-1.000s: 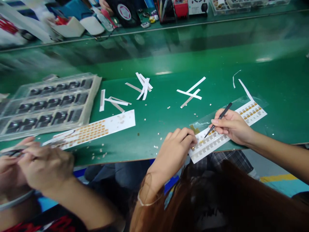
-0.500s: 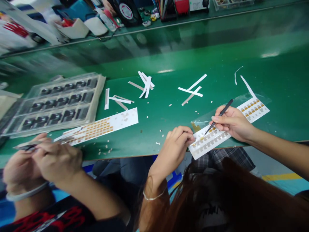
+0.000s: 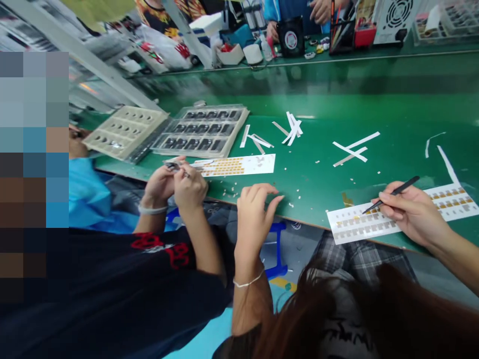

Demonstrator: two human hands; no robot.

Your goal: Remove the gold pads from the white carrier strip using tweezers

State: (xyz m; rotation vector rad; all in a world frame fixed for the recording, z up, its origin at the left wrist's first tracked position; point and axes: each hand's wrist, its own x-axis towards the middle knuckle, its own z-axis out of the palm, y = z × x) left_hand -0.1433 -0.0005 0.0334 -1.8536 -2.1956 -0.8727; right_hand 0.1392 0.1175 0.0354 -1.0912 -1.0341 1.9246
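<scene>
Table point(image 3: 314, 119), green-topped, runs through a busy workshop, with white paper strips point(image 3: 292, 130) and flecks scattered on it. Toward its far-left corner sits a plastic tray of dark parts point(image 3: 200, 130); a co-worker's hands point(image 3: 175, 184) work at the near edge. Nearby, the open, empty left grip point(image 3: 258, 214) hovers over the edge. Right grip point(image 3: 411, 214) is closed on black tweezers point(image 3: 396, 190), tips touching an amber-dotted white sheet point(image 3: 355, 224) at the near-right corner.

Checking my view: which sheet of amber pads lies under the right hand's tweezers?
The rightmost sheet, beneath the black tweezers in the right hand; the other sheet lies left, by a co-worker's hands.
</scene>
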